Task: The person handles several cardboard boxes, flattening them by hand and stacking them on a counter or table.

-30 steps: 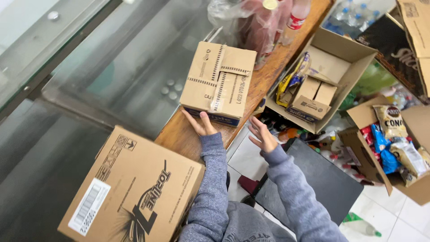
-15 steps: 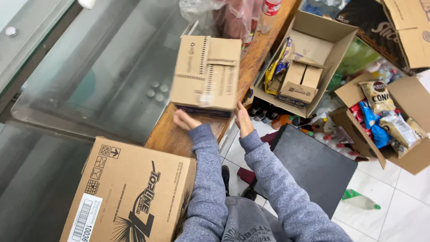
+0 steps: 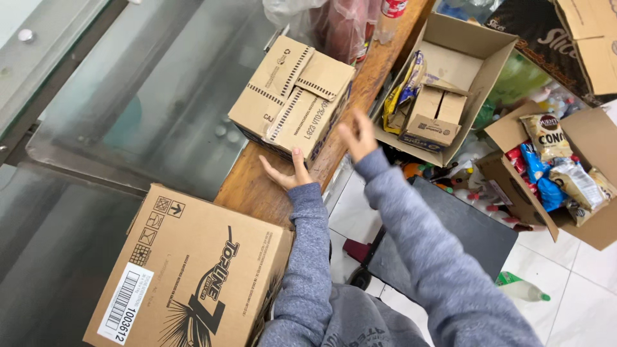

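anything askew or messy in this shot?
The small closed carton sits skewed on the wooden counter edge, one corner past it; the left hand touches it. Snack bags lie jumbled in an open floor box.

A small shop or its stockroom was indicated. A glass-topped display counter (image 3: 148,109) with a wooden edge (image 3: 360,83) was seen, such as is found in a store. Open cardboard cartons (image 3: 463,58) were stood on the white tiled floor (image 3: 578,283), one filled with small packaged boxes (image 3: 430,125), another (image 3: 578,212) with snack bags (image 3: 546,135) in bright wrappers. A large shipping carton (image 3: 193,270) bearing a barcode label (image 3: 125,305) was set on the counter. Bottled drinks (image 3: 389,16) were kept at the far end.
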